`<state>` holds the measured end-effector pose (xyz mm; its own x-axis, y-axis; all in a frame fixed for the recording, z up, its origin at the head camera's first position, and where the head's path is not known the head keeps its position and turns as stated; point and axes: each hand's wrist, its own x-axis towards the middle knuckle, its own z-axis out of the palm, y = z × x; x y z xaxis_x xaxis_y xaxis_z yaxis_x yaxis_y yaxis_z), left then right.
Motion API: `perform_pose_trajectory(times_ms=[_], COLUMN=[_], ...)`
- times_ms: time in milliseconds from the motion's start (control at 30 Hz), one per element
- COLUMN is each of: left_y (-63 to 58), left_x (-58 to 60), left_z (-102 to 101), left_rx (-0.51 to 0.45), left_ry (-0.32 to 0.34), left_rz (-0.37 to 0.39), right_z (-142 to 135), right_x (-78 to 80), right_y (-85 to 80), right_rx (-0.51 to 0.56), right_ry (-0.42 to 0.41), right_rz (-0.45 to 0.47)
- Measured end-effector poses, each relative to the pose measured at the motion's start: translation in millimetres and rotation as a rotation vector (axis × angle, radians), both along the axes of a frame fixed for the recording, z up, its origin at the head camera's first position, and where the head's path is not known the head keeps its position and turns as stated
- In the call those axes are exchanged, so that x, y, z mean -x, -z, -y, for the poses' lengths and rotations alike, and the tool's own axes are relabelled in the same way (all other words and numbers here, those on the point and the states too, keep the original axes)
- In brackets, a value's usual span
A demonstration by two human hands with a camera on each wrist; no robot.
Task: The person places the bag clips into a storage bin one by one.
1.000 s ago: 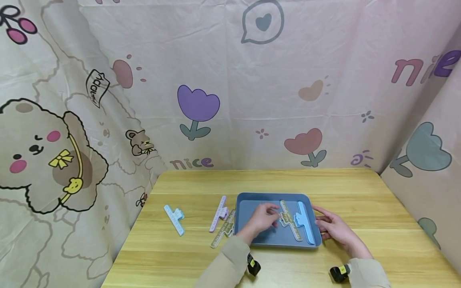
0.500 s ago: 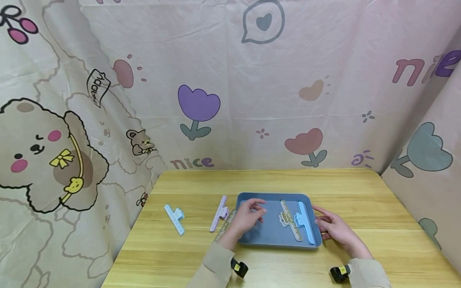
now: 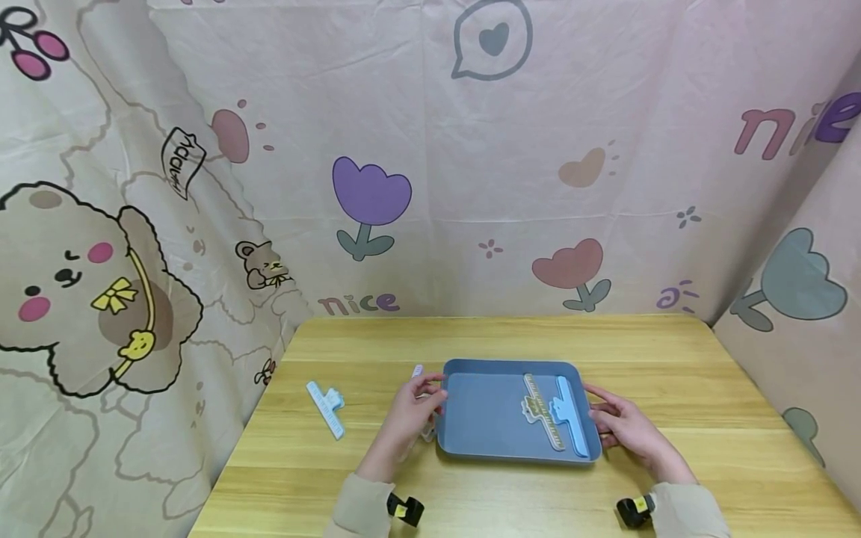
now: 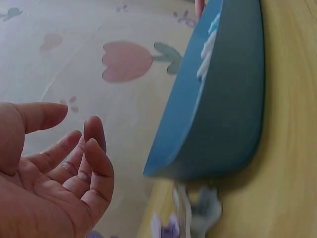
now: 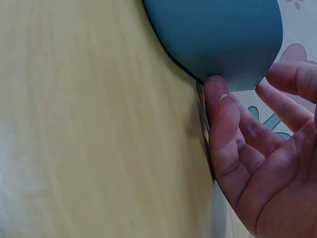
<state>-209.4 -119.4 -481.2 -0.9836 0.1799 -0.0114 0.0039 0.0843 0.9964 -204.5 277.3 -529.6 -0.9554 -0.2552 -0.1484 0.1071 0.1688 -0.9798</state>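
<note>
My left hand (image 3: pixel 406 415) hovers just off the tray's left end, fingers loosely bent and holding nothing. Beneath it, a lilac ruler-edged clip (image 3: pixel 418 370) and a clear clip (image 3: pixel 428 432) are mostly hidden; the left wrist view shows parts of the lilac clip (image 4: pixel 169 229) and clear clip (image 4: pixel 205 210) beside the tray. My right hand (image 3: pixel 627 426) touches the right end of the blue-grey tray (image 3: pixel 480 411) with its fingertips, seen against the tray wall (image 5: pixel 223 44) in the right wrist view. Inside the tray lie a clear clip with gold markings (image 3: pixel 543 415) and a blue clip (image 3: pixel 572 422), side by side.
A light blue clip (image 3: pixel 326 411) lies apart at the left on the wooden table (image 3: pixel 363 486). Patterned cloth (image 3: pixel 430 149) hangs behind the table and along both sides. Each wrist carries a small black camera (image 3: pixel 406 510).
My left hand has moved leftward from over the tray to beyond its left rim, now covering most of the lilac and clear clips. The right hand stays at the tray's right end.
</note>
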Motion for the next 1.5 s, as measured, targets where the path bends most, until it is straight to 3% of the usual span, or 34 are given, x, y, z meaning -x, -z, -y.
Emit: perform_pose_trajectory(times_ms=[367, 933, 1233, 1500], left_y=[14.6, 30.8, 29.7, 32.1], left_x=[-6.9, -9.8, -3.8, 1.8], left_z=[42, 76, 122, 159], left_rx=[0.016, 0.071, 0.124, 0.174], left_ry=[-0.143, -0.242, -0.383, -0.461], left_rz=[0.024, 0.081, 0.06, 0.073], right_z=[-1, -6, -6, -7], right_x=[0.2, -1.1, -3.2, -2.0], right_y=[-1.3, -2.0, -4.3, -3.8], right_rx=[0.016, 0.009, 0.0, -0.012], right_ry=[-0.008, -0.011, -0.012, -0.017], right_rz=[0.009, 0.012, 0.017, 0.018])
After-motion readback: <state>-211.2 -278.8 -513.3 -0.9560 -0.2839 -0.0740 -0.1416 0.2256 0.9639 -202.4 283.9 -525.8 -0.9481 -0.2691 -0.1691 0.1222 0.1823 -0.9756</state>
